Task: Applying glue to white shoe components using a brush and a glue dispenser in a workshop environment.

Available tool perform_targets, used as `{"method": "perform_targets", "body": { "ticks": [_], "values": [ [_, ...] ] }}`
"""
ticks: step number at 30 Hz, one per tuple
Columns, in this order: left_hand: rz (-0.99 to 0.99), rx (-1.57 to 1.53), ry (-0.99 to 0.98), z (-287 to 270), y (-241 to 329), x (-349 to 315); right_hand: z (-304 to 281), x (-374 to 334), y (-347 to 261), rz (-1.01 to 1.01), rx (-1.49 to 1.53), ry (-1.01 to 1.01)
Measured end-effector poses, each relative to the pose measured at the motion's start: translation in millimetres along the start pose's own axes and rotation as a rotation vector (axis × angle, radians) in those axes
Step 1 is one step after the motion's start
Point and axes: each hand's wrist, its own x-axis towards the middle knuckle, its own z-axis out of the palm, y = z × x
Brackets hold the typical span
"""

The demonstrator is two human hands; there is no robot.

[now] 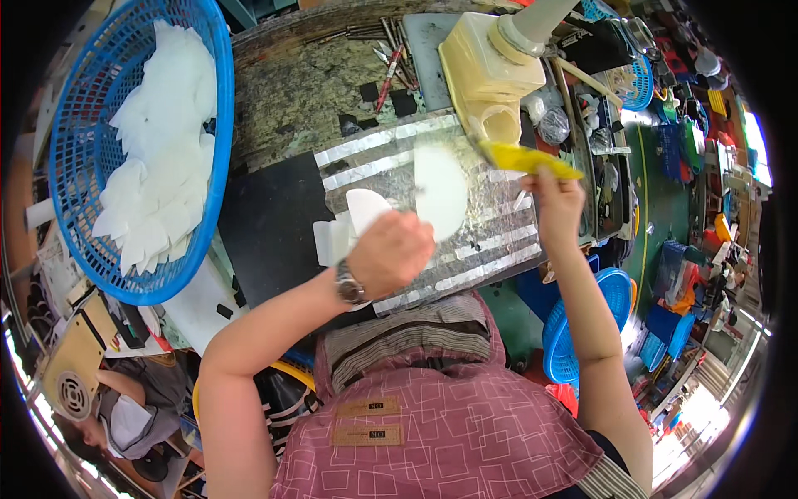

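Observation:
My left hand [392,254], with a watch on its wrist, is closed over the near part of the board. A white cut piece [366,208] juts out beyond its knuckles, and its fingertips are hidden. Just right of that hand, a larger rounded white piece [443,193] lies flat on the board [482,218], which has pale strips across it. My right hand [555,204] grips a yellow-handled brush [530,159], blurred by motion. The brush's dark end points left, beside the round mouth of a cream plastic glue container [490,71].
A blue basket [224,158] piled with white pieces [162,154] stands at left. A black sheet [270,220] lies beside the board. Pens and tools [395,66] lie farther back. At right are a cluttered tray [611,166] and a blue basket [565,341]. Another person [129,420] is at lower left.

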Motion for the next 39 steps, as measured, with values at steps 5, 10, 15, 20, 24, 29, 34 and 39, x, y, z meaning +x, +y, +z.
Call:
{"method": "perform_targets", "body": {
  "ticks": [5, 10, 15, 20, 24, 29, 34, 39],
  "values": [
    [0.212, 0.072, -0.202, 55, 15, -30, 42, -1, 11, -0.315, -0.532, -0.6],
    [0.26, 0.126, -0.213, 62, 14, -32, 25, -24, 19, -0.269, -0.507, -0.974],
    [0.245, 0.099, -0.197, 67, 15, -39, 10, -4, 28, -0.356, -0.55, -0.448],
    [0.034, 0.018, -0.358, 43, 3, -30, -2, -66, 13, -0.087, -0.486, -0.683],
    [-0.425, 0.387, -0.206, -78, -8, -15, -29, -13, -25, 0.015, -0.316, -0.131],
    [-0.356, 1.112, 0.145, -183, -43, -64, -23, 43, -18, -0.179, -0.327, -0.156],
    [-0.629, 0.943, 0.033, -140, -67, -88, -16, 69, 9, -0.333, -0.324, -0.192],
    [-0.9, -0.091, -0.138, -32, -55, -43, -35, 57, 24, 0.207, 0.054, -0.075]
  ]
}}
